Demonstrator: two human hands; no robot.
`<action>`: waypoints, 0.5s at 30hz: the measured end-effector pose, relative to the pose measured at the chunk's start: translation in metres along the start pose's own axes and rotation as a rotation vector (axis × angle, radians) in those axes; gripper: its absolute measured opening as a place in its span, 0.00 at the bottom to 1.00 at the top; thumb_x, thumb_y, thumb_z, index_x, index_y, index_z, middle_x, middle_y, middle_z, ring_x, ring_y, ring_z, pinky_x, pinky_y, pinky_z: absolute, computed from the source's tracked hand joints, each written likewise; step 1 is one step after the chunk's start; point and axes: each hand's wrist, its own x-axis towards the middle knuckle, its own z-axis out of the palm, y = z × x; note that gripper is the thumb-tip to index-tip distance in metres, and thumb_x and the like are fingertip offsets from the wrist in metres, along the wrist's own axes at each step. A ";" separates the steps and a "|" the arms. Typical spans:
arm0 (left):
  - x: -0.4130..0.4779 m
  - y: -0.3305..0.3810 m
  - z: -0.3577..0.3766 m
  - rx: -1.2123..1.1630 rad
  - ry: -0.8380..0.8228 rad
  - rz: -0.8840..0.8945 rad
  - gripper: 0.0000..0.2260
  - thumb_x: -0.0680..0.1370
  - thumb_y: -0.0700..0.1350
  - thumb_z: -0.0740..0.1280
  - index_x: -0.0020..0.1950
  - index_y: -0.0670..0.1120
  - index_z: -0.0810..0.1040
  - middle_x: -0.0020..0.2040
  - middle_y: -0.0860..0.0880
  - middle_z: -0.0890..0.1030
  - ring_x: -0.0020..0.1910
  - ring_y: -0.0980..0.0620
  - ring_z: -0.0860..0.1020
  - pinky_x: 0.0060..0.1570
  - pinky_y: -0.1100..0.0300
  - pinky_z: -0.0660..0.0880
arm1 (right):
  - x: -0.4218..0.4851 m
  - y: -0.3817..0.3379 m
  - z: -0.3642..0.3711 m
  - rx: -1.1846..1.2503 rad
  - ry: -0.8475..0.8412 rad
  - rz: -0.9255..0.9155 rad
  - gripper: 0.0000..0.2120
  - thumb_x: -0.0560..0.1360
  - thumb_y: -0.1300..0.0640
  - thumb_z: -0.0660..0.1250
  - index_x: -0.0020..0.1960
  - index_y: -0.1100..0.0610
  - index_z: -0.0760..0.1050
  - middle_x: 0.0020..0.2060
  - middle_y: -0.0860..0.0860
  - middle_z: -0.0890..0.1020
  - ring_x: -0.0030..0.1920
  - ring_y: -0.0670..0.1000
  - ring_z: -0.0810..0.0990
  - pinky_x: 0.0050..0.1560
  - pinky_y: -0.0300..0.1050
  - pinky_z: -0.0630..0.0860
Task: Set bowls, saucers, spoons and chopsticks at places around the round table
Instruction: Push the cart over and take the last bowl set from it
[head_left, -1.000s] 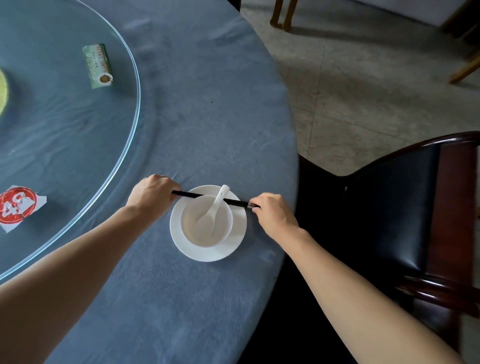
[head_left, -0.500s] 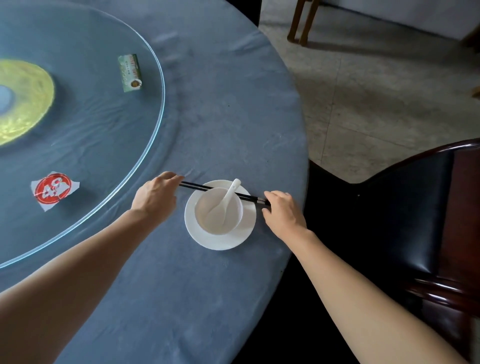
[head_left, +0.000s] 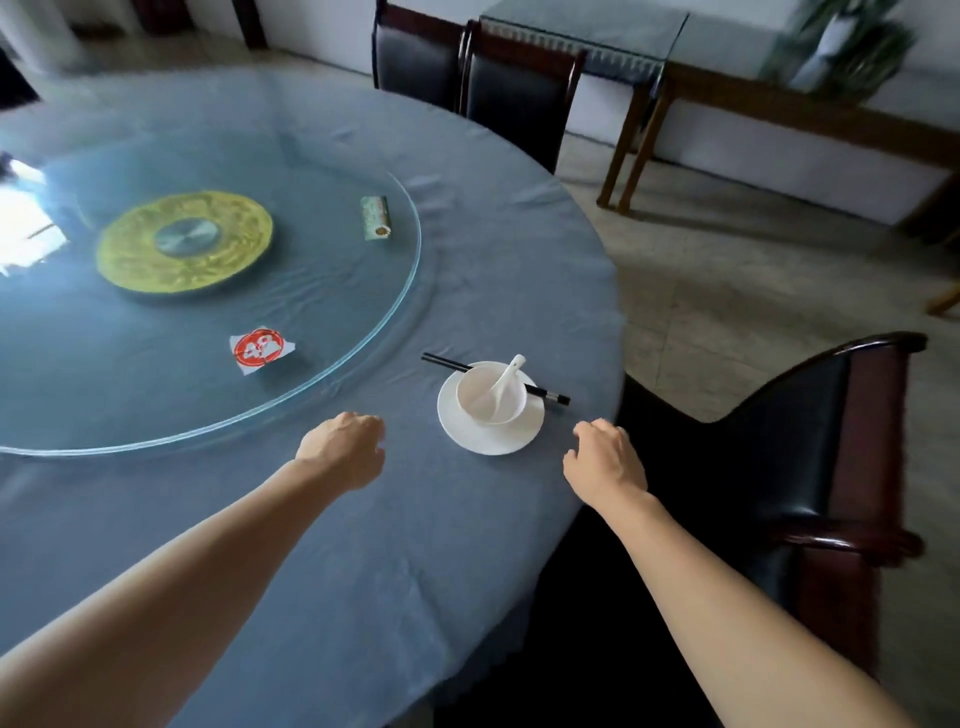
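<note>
A white bowl (head_left: 488, 397) stands on a white saucer (head_left: 491, 439) near the right edge of the round table (head_left: 467, 260), which is covered in blue cloth. A white spoon (head_left: 503, 382) leans inside the bowl. Black chopsticks (head_left: 548, 395) lie across the saucer's far rim, behind the bowl. My left hand (head_left: 343, 449) hovers left of the saucer with loosely curled fingers and holds nothing. My right hand (head_left: 602, 460) hovers at the table's edge, right of the saucer, also empty.
A glass turntable (head_left: 363, 358) covers the table's middle, with a yellow disc (head_left: 184, 241), a green packet (head_left: 376, 218) and a red number card (head_left: 257, 348) on it. A dark chair (head_left: 831, 467) stands at the right. Two more chairs (head_left: 467, 78) and a side table (head_left: 779, 93) stand beyond.
Both hands have let go of the chopsticks and pulled back toward me. The chopsticks now lie on the saucer. The view has lifted, showing more of the room.
</note>
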 end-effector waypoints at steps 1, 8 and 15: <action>-0.022 -0.006 0.001 0.017 -0.009 0.001 0.12 0.77 0.49 0.62 0.57 0.51 0.81 0.56 0.46 0.82 0.53 0.42 0.81 0.43 0.57 0.76 | -0.018 -0.008 -0.002 0.010 -0.021 -0.009 0.12 0.76 0.59 0.62 0.58 0.58 0.77 0.58 0.55 0.78 0.59 0.59 0.75 0.52 0.47 0.74; -0.242 -0.094 0.021 -0.015 -0.107 -0.162 0.12 0.77 0.48 0.60 0.53 0.47 0.81 0.52 0.45 0.81 0.51 0.42 0.81 0.41 0.59 0.71 | -0.189 -0.148 0.016 -0.021 -0.283 -0.291 0.11 0.75 0.57 0.61 0.50 0.56 0.80 0.51 0.56 0.83 0.50 0.60 0.80 0.48 0.47 0.78; -0.487 -0.210 0.061 -0.122 -0.267 -0.472 0.13 0.76 0.47 0.63 0.57 0.45 0.79 0.55 0.45 0.82 0.53 0.43 0.81 0.40 0.58 0.72 | -0.418 -0.340 0.082 -0.412 -0.840 -0.901 0.15 0.75 0.51 0.61 0.48 0.61 0.80 0.44 0.59 0.86 0.34 0.56 0.81 0.42 0.48 0.81</action>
